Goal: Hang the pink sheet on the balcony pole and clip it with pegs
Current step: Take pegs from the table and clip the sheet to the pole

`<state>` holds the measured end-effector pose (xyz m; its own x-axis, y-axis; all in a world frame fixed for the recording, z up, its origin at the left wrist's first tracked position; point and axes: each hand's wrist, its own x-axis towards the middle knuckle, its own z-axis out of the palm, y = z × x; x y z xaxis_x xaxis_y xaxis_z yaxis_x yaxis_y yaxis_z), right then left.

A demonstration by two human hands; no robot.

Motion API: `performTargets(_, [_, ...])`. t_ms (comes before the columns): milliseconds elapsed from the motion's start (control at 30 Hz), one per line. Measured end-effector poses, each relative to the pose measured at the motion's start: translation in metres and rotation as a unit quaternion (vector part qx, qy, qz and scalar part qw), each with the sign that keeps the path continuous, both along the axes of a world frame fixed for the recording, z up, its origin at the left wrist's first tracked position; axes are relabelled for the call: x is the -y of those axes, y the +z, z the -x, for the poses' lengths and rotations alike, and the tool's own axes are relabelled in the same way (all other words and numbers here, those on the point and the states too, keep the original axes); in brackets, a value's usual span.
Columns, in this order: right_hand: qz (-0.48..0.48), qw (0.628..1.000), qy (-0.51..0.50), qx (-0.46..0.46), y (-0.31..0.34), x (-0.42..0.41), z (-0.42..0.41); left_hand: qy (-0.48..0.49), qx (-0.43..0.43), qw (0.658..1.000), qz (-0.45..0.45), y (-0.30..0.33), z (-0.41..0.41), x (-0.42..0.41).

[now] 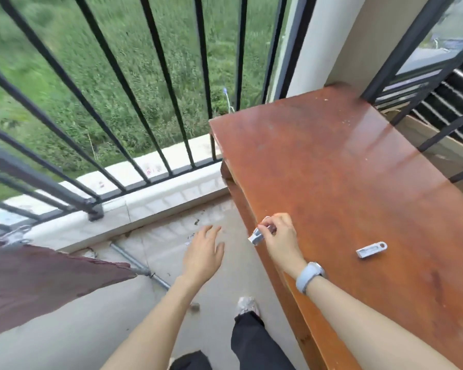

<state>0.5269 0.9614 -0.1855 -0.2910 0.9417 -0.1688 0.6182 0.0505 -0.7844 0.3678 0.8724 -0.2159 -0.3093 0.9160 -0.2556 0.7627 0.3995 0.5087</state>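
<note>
1. While the right hand (278, 236) hangs over the left edge of the wooden table (345, 169), its curled fingers and thumb pinch one pale grey peg (259, 234), which pokes out to the left of the fingers.
2. A pale blue watch (309, 276) sits on the right wrist.
3. Off the table, over the balcony floor (91, 329), the left hand (205, 253) is spread wide with fingers straight, holding nothing and touching nothing.
4. Two pegs are plainly visible: the one in the right hand, and a second peg (371, 249) lying flat on the table top, to the right of that hand and apart from it.
5. One sheet (38, 281), looking dark pinkish-brown here, hangs at the far left of the view; a metal clip (15, 236) sits at its top edge, though blur hides how it grips.
6. A metal pole (142, 268) runs out from the sheet's right corner, well left of the table.
7. Black railing bars (118, 76) stand beyond, with green grass behind them.
</note>
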Motion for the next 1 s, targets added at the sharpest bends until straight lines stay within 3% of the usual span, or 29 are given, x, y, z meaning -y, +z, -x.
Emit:
performTargets(133, [-0.01, 0.995, 0.083, -0.059, 0.027, 0.045, 0.096, 0.147, 0.006, 0.988, -0.048, 0.03, 0.078, 0.079])
performTargets(267, [0.045, 0.98, 0.167, -0.098, 0.049, 0.133, 0.189, 0.243, 0.052, 0.961, -0.119, 0.063, 0.136, 0.187])
performTargets(433, [0.124, 0.932, 0.295, -0.168, 0.077, 0.283, 0.307, 0.397, 0.118, 0.888, -0.202, 0.098, 0.198, 0.347])
performTargets(600, [0.204, 0.842, 0.464, -0.186, 0.099, 0.434, 0.388, 0.571, 0.133, 0.757, -0.288, 0.122, 0.233, 0.497])
performTargets(733, [0.243, 0.752, 0.593, -0.152, 0.106, 0.526, 0.439, 0.668, 0.08, 0.652, -0.348, 0.133, 0.259, 0.594])
performTargets(1000, [0.337, 0.63, 0.693, -0.098, 0.096, 0.68, 0.597, 0.739, -0.005, 0.561, -0.373, 0.134, 0.38, 0.73])
